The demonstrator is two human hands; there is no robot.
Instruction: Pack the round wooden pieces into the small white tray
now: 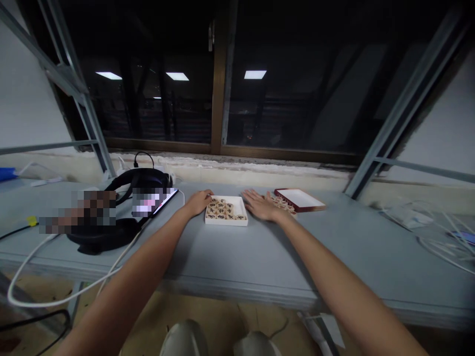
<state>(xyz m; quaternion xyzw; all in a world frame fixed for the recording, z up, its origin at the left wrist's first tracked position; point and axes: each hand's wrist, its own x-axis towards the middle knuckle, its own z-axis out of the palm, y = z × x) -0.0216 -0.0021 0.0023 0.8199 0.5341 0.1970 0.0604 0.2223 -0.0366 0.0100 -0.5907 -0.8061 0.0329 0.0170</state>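
A white open box stands on the table with several round xiangqi pieces in rows, black characters facing up. Some bare bottom shows on its right side. At the box's left wall is my left hand, its fingers bent over the back left corner and gripping the edge. My right hand lies just right of the box, palm down with fingers stretched out. Beside and partly behind it are loose xiangqi pieces with red marks; my hand hides some of them.
A dark red box lid, white inside, lies behind the loose pieces. To the left are a black headset, a lit phone and white cables. More cables lie far right. Metal frame posts flank the window.
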